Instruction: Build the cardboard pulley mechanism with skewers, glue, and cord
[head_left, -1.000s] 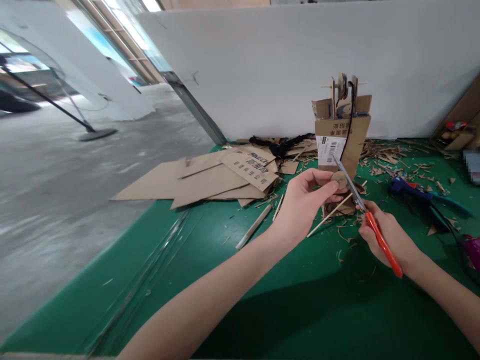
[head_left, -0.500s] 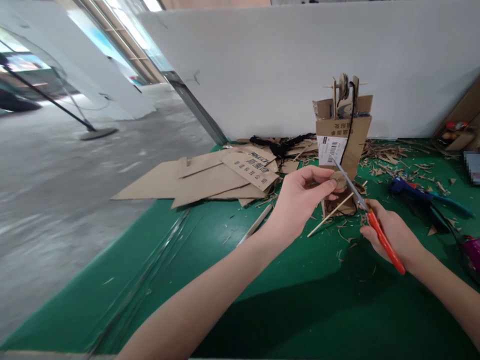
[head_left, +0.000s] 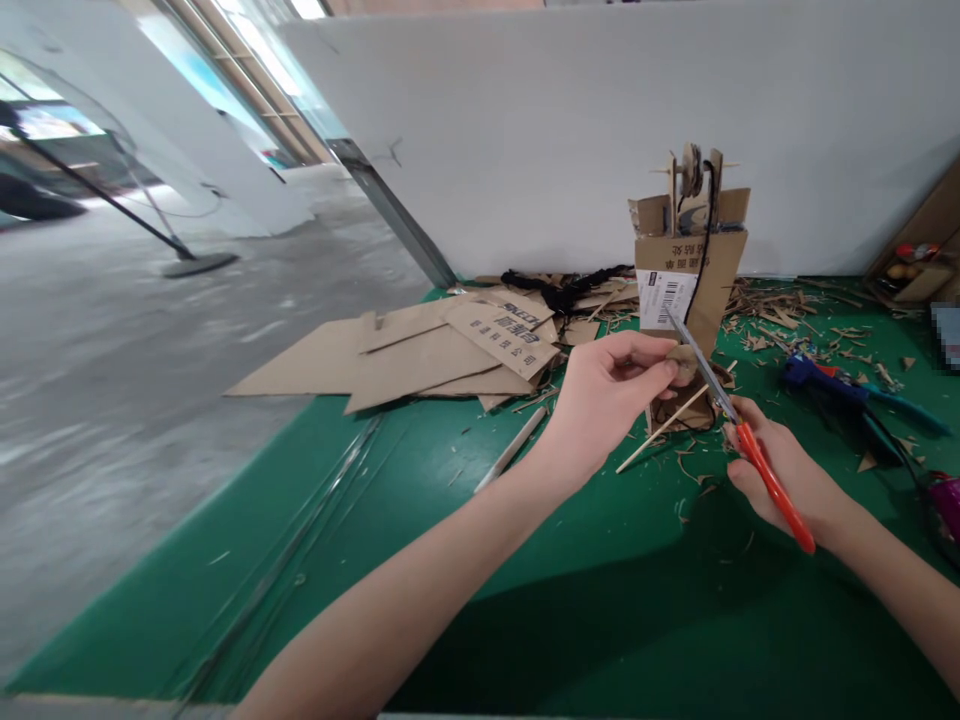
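My left hand (head_left: 607, 395) pinches a small round cardboard disc (head_left: 682, 362) between thumb and fingers, held above the green table. My right hand (head_left: 780, 470) grips orange-handled scissors (head_left: 739, 435); their metal blades point up and left and meet the disc's right edge. Just behind the disc stands a tall cardboard tower (head_left: 686, 275) with a barcode label, a black cord and a small pulley wheel at its top. A thin wooden skewer (head_left: 664, 420) lies at the tower's foot.
Flat cardboard sheets (head_left: 420, 355) lie at the table's left rear, with a black tangle (head_left: 559, 290) behind them. A blue glue gun (head_left: 821, 380) and cardboard scraps (head_left: 780, 315) sit to the right. A white wall panel backs the green table (head_left: 525, 560); its left edge drops to grey floor.
Both hands stay almost still; the disc has turned slightly in my left fingers while the scissors remain at its edge.
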